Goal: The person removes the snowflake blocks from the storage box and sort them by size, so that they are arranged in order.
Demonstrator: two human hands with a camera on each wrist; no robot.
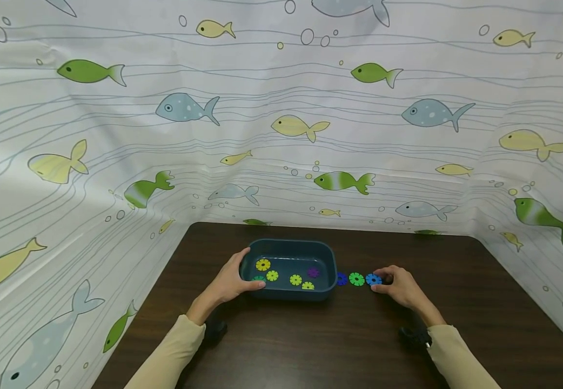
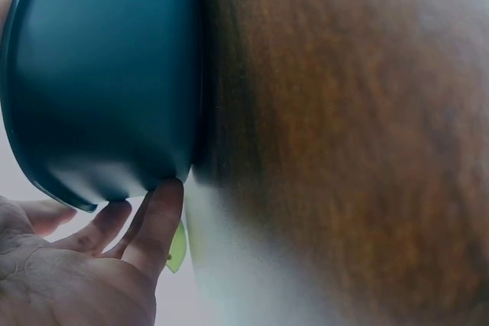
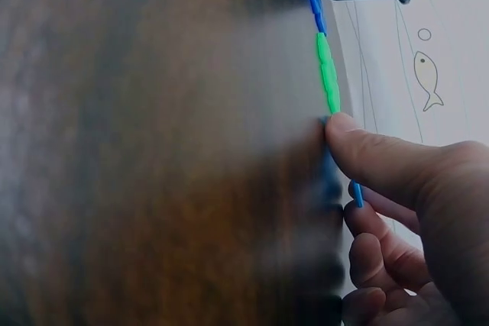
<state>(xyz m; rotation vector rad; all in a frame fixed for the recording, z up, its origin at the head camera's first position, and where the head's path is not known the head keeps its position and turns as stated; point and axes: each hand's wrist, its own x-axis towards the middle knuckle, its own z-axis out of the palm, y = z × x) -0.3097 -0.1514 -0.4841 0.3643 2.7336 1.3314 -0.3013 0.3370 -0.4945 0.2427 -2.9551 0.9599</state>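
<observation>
A dark teal plastic bin (image 1: 286,296) stands on the table. My left hand (image 1: 231,278) grips its left end, thumb over the front rim and fingers against the outer wall (image 2: 107,74). Inside lie several notched plastic discs: yellow ones (image 1: 263,265), a purple one (image 1: 313,272) and a green one partly behind the thumb. Right of the bin, a dark blue disc (image 1: 342,279), a green disc (image 1: 356,279) and a light blue disc (image 1: 373,279) form a row. My right hand (image 1: 402,286) pinches the light blue disc, whose edge (image 3: 357,194) shows between thumb and fingers.
The dark wooden table (image 1: 272,346) runs back to a white fish-patterned sheet (image 1: 262,151) that rises behind it and on both sides. A black strap or device sits below each wrist, near the sleeves (image 1: 172,346).
</observation>
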